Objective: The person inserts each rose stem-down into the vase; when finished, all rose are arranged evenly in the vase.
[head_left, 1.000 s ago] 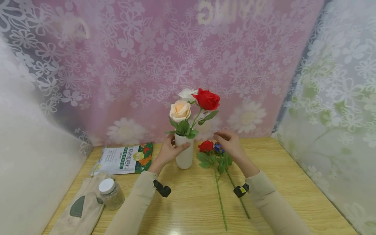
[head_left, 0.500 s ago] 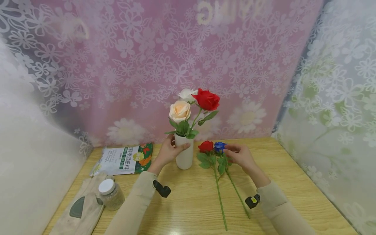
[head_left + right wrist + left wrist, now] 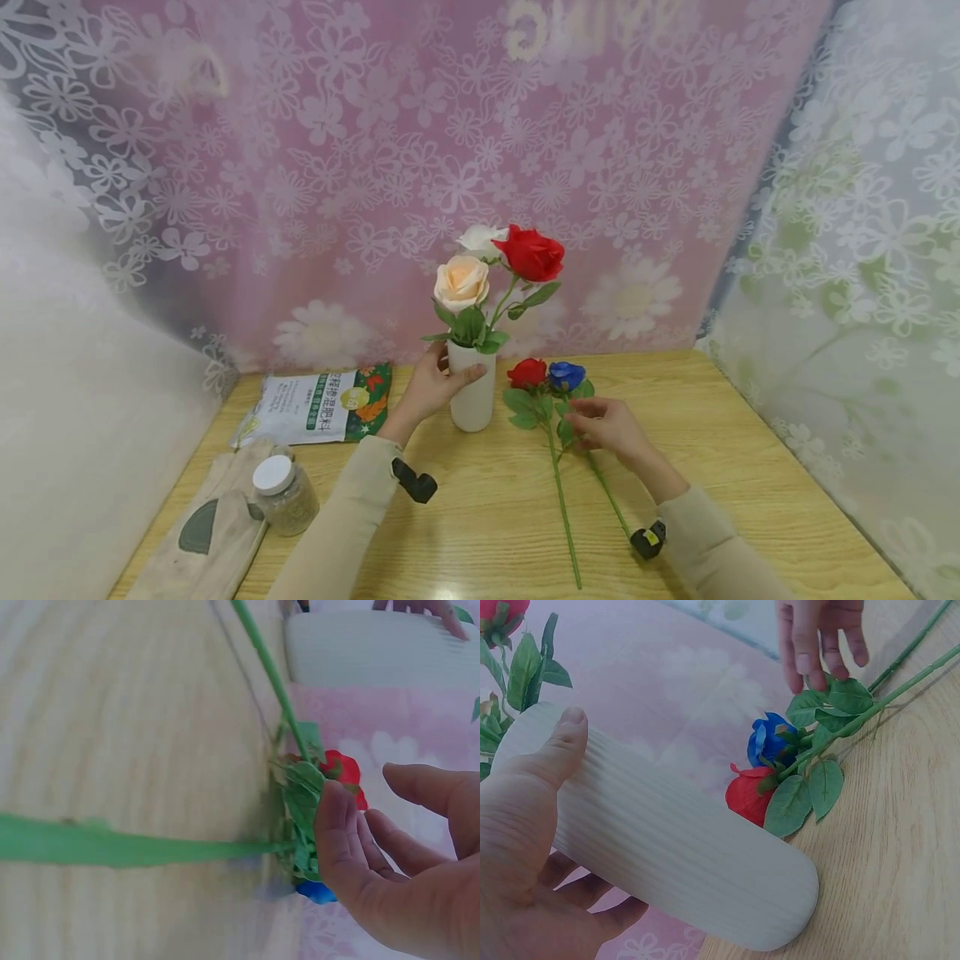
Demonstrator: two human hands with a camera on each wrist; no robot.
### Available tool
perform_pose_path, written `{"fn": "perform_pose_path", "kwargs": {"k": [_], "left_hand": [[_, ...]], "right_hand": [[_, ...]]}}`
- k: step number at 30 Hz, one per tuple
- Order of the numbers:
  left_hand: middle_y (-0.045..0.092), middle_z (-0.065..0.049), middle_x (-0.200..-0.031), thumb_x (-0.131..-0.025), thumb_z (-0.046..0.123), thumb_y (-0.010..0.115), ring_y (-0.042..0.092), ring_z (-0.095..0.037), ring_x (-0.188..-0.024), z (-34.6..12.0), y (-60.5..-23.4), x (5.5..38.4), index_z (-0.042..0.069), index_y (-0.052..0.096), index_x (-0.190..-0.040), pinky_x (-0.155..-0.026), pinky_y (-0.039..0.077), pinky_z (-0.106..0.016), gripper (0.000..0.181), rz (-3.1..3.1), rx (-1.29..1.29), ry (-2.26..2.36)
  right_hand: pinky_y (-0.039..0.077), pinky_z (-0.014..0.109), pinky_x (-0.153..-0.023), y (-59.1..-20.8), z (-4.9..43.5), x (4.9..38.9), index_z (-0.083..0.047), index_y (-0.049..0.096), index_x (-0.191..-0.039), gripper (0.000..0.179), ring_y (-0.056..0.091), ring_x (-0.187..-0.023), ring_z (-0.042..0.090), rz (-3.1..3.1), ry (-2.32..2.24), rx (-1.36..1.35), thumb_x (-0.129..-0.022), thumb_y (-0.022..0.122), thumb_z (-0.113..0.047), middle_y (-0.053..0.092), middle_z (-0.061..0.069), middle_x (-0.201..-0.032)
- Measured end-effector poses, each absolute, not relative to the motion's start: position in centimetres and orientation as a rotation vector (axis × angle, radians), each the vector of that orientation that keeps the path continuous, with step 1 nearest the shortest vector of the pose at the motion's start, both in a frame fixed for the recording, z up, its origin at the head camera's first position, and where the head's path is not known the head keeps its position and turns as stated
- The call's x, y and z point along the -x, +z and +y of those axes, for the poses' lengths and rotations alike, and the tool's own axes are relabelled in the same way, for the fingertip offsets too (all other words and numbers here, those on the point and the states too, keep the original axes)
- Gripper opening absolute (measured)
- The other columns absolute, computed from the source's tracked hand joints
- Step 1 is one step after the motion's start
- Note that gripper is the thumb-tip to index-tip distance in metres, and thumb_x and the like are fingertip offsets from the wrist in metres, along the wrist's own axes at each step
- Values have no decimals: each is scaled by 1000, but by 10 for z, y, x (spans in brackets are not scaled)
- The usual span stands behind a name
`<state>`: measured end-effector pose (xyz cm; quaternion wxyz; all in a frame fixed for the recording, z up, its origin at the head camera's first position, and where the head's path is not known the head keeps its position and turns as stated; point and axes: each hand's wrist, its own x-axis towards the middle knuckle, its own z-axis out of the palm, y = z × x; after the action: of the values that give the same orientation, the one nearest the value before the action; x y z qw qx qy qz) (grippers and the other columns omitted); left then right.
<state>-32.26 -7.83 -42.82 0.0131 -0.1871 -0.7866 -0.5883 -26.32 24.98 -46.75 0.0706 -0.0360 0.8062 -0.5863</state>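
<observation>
My left hand (image 3: 432, 385) grips a white ribbed vase (image 3: 682, 832) around its upper part, thumb across the front. In the head view the vase stands upright and holds a peach rose (image 3: 461, 284), a white rose (image 3: 480, 240) and a red rose (image 3: 531, 253). Right of it, a smaller red rose (image 3: 527, 373) and a blue rose (image 3: 566, 376) lie side by side, their green stems pointing toward me. My right hand (image 3: 611, 431) hovers at the blue rose's leaves (image 3: 847, 697), fingers loosely bent. In the right wrist view its thumb and fingers stand apart with nothing between them.
At the left lie a fertilizer bag (image 3: 315, 407) with printed lettering and a pair of light gloves (image 3: 217, 508). A clear jar (image 3: 288, 504) with a white lid stands by the gloves. A pink floral sheet (image 3: 375, 167) hangs behind the wooden table (image 3: 480, 525).
My right hand has moved from above the blue rose's bloom to the right, then down toward its leaves and stem. The blue bloom is now uncovered. My left hand stays on the vase.
</observation>
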Motion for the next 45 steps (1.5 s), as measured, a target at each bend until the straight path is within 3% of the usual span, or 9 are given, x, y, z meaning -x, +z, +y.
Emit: {"fn": "perform_pose_path", "kwargs": {"k": [5,11,19,26,32,45], "left_hand": [[48,-20,-157,-96,37,79,54,-44,-142,-79,-427,322,10,36,-161,-107,55,-57,82,-2442,588,-1840],[47,-19,-158,-97,33,79,53,-44,-142,-78,-426,321,11,36,-161,-107,54,-58,80,-2454,583,-1842],[48,-19,-158,-98,32,78,52,-44,-143,-77,-425,318,10,37,-160,-108,54,-59,78,-2469,561,-1832],[45,-27,-158,-101,17,73,50,-49,-143,-73,-396,295,-1,34,-160,-110,51,-62,73,-2466,530,-1874],[46,-27,-157,-100,18,75,50,-49,-143,-74,-400,300,-2,35,-159,-110,50,-62,74,-2474,530,-1865],[47,-20,-158,-99,27,77,51,-44,-144,-77,-428,321,8,36,-161,-110,51,-61,76,-2446,569,-1861]], "right_hand": [[65,47,-73,-476,245,260,18,52,-143,52,74,-79,31,2429,-1704,158,-103,68,-12,71,32,-114],[66,45,-73,-482,238,258,18,56,-139,52,76,-87,27,2453,-1630,150,-100,72,-11,72,30,-117],[66,40,-69,-485,235,262,14,59,-139,53,75,-80,22,2513,-1467,138,-98,76,-15,73,22,-114],[63,37,-60,-485,229,265,15,63,-135,54,73,-68,20,2579,-1394,141,-94,81,-15,76,15,-97],[62,36,-55,-486,225,267,16,66,-128,50,72,-58,20,2583,-1385,145,-90,82,-13,77,15,-84],[65,39,-60,-482,221,265,19,58,-132,49,71,-61,19,2436,-1529,44,-89,71,0,73,20,-97]]}}
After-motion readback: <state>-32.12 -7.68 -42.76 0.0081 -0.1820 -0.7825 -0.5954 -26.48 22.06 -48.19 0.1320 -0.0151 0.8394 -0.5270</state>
